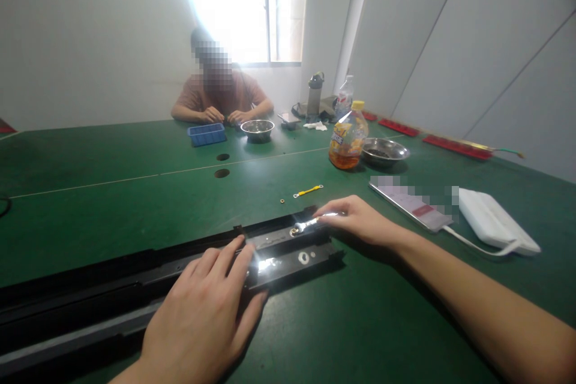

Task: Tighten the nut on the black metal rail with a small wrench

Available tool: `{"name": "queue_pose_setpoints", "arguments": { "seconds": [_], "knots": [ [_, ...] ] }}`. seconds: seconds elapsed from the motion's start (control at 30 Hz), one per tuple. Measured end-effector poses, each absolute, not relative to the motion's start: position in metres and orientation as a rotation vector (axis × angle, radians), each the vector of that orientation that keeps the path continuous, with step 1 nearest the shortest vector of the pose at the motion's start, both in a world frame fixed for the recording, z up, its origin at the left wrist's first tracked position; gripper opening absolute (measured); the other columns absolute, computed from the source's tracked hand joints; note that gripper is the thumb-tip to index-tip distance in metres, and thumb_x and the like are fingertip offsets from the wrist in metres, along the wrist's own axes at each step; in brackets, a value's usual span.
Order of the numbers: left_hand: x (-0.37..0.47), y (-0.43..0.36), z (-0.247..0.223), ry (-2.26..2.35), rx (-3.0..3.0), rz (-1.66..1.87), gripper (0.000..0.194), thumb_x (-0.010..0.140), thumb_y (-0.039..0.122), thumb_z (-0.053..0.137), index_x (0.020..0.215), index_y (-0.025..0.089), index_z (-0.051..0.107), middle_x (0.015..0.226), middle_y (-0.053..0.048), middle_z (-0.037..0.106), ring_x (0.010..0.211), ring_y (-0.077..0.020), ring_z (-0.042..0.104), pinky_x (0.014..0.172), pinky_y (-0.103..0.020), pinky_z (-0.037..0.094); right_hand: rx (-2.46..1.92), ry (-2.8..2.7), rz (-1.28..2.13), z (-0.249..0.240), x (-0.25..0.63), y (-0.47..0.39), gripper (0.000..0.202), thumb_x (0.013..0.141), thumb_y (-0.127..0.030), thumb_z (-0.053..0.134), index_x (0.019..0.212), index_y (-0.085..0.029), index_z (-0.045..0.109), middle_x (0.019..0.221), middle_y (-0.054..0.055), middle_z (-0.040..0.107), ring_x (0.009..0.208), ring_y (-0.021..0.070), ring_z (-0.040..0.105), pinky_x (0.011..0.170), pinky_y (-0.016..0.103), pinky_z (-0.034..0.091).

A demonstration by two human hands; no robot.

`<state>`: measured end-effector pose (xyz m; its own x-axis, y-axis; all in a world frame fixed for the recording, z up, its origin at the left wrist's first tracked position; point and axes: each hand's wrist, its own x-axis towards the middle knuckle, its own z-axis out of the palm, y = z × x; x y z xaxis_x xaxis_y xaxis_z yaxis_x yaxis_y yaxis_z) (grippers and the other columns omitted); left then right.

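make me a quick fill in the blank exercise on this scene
The left hand rests on a long ____ metal part.
The bottle of orange drink has a ____ cap.
The tray near the person opposite is ____.
The cable from the phone is ____.

Missing: black; yellow; blue; white.

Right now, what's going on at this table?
The right hand holds a shiny metal wrench, its far end at a small fastener on a long black metal frame. The left hand rests across the frame. A short yellow wire with ring ends lies beyond it. Across the green table, another person sits behind a blue plastic tray.
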<state>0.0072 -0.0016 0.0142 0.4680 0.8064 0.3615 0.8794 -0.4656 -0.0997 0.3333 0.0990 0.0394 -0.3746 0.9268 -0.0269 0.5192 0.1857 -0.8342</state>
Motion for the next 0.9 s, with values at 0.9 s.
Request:
{"name": "queue_pose_setpoints", "arguments": {
  "seconds": [0.9],
  "knots": [
    [0.0070, -0.0008, 0.0129, -1.429, -2.443, -0.398, 0.061, 0.096, 0.055, 0.055, 0.148, 0.023, 0.057, 0.148, -0.010, 0.066, 0.121, -0.0316, 0.066, 0.099, -0.050, 0.056, -1.381, -1.992, 1.091, 0.0433, 0.3359, 0.0995, 0.036, 0.088, -0.050, 0.076, 0.105, -0.021, 0.087, 0.113, 0.009, 0.084, 0.109, 0.0319, 0.075, 0.101, 0.043, 0.054]
  ]
}}
